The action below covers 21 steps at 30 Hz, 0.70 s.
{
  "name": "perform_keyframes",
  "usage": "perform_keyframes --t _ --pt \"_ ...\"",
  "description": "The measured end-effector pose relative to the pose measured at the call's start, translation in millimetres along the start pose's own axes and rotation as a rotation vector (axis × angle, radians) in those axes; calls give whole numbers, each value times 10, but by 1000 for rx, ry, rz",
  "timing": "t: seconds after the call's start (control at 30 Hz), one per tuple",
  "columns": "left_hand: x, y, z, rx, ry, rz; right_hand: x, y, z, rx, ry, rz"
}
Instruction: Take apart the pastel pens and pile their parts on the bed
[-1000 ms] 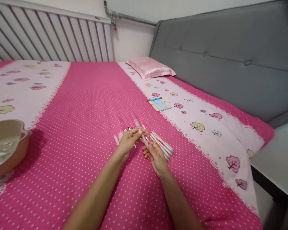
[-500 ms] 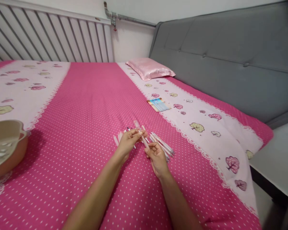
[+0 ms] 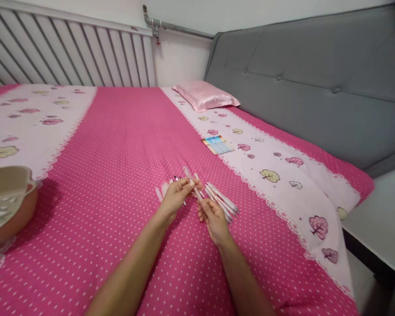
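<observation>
A pale, translucent pen (image 3: 198, 194) is held between my two hands, tilted with its far end up and to the left. My left hand (image 3: 177, 193) pinches its middle part with thumb and fingers. Lower down, my right hand (image 3: 213, 215) grips the near end, its fingers curled round it. Just right of the hands lies a bundle of slim pens (image 3: 222, 202) on the pink bedspread. More pale pen parts (image 3: 163, 190) lie left of and behind my left hand, partly covered by it. The fingers hide some of the held pen.
A row of blue pens (image 3: 218, 145) lies further back on the bedspread (image 3: 125, 145). At the left edge stands a beige and orange basin (image 3: 29, 202) with small pale pieces inside. A pink pillow (image 3: 207, 94) rests near the grey headboard (image 3: 299, 79); a radiator (image 3: 85, 52) lines the wall.
The fingers of my right hand have shifted slightly on the near end of the pen. My left hand stays almost where it was.
</observation>
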State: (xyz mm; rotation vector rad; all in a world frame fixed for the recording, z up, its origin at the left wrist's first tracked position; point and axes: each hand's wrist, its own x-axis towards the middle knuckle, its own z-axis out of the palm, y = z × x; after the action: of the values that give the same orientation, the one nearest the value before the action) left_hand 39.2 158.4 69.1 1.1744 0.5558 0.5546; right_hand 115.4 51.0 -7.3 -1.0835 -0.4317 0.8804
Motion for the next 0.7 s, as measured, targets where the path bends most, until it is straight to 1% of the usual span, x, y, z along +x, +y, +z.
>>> perform_keyframes --t 0.13,0.2,0.27,0.33,0.43,0.53,0.6,0.7 --pt "18 30 -41 -22 97 21 0 15 9 -17 65 -30" --pt "35 60 -87 -33 171 24 -6 18 12 -25 62 -23" --pt "49 98 -141 -42 222 32 -12 15 14 -29 59 -13" --pt "50 138 -192 -35 252 70 -18 7 16 -21 63 -11" --pt "28 186 -244 39 270 129 -23 -3 18 -6 59 -10" --pt "-3 194 -249 111 234 88 -21 0 13 -19 47 -15" --pt "-14 181 -226 171 183 40 -18 8 7 -34 39 -16" --pt "-20 160 -177 310 91 21 -14 18 -2 -56 21 -14"
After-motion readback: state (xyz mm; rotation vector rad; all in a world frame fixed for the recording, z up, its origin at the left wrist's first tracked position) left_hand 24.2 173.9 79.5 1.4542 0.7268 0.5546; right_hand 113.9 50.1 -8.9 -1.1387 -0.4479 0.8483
